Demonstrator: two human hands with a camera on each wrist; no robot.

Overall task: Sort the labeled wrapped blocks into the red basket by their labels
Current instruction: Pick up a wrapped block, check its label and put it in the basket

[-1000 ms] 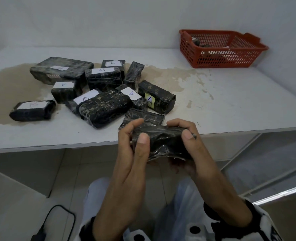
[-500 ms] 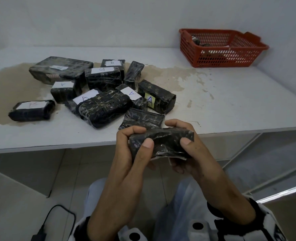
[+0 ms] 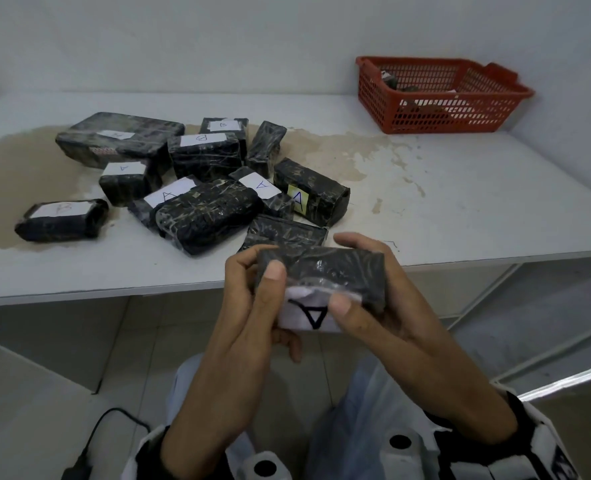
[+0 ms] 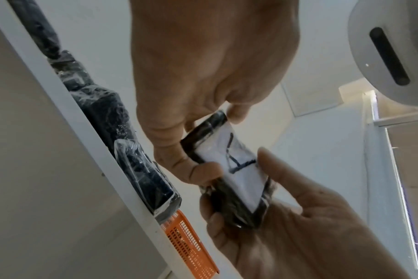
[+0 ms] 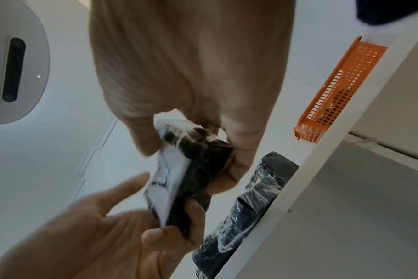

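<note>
Clearly both hands hold one wrapped block point(image 3: 322, 275) in the air just off the near edge of the white table point(image 3: 460, 202). From the head view, the left hand point(image 3: 249, 327) has its thumb on the block's dark upper face and its fingers curled behind the left end, while the right hand point(image 3: 384, 317) pinches the right end, thumb tip resting on the white label point(image 3: 308, 313) marked "A".

Only the left wrist view shows that label nearly whole, with the letter between the two thumbs; in the right wrist view the label appears edge-on and blurred, its letter unreadable.

Only the head view shows the pile of wrapped blocks point(image 3: 204, 188) on the table beyond the hands, and the red basket point(image 3: 436, 98) well apart at the table's far right corner, with a few dark blocks inside.
</note>
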